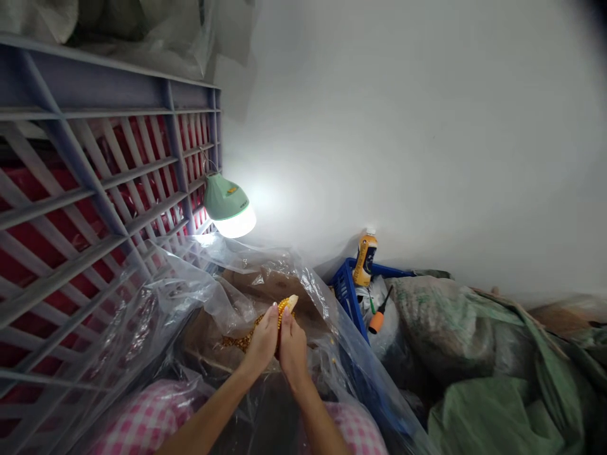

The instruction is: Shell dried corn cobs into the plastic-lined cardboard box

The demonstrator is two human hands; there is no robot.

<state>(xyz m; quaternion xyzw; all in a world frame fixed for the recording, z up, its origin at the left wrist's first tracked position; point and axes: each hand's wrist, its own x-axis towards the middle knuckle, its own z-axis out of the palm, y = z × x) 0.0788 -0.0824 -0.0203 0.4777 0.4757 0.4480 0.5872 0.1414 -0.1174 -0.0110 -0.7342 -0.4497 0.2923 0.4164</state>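
Wall [408, 151] ahead, hands [293, 347] together round corncob [286, 306]

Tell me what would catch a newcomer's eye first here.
Probably the glowing lamp, hung on the purple crate at left. Next, the yellow corn cob gripped between the left hand and right hand, low in the middle, with loose kernels to its left.

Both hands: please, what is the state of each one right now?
Left hand: closed, holding the corn cob.
Right hand: closed, holding the same corn cob from its other side.
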